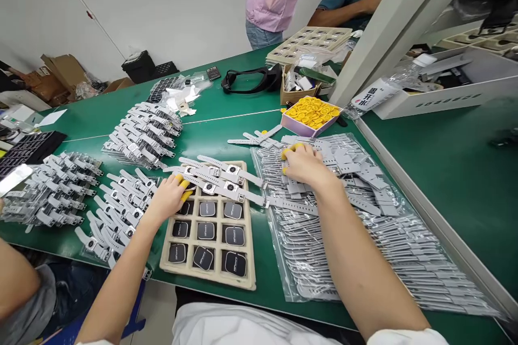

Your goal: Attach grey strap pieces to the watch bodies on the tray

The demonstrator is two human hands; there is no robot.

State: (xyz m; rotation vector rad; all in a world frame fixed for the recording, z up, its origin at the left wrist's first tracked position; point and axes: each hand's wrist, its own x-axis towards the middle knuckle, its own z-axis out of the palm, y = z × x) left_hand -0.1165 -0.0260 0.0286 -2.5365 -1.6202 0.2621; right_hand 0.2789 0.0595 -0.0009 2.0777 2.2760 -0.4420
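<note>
My left hand (172, 197), with yellow finger cots, is closed at the upper left of a beige tray (249, 248). Its fingertips are on the end of a grey-strapped watch, and what they pinch is partly hidden. Several watches (230, 187) with grey straps lie across the tray's top rows. Black square watch faces (207, 208), protective film on them, fill the lower cells. My right hand (305, 166), also in yellow cots, bends its fingers down onto a grey watch strap among loose straps (364, 178). These lie on rows of bagged straps (324, 259).
Piles of grey-strapped watches (141, 135) stand at the left. Behind my right hand is a box of yellow finger cots (311, 113), near a cardboard box (293, 96) and black goggles (253, 80). A plastic bottle (376, 91) leans by the white post. Other people are nearby.
</note>
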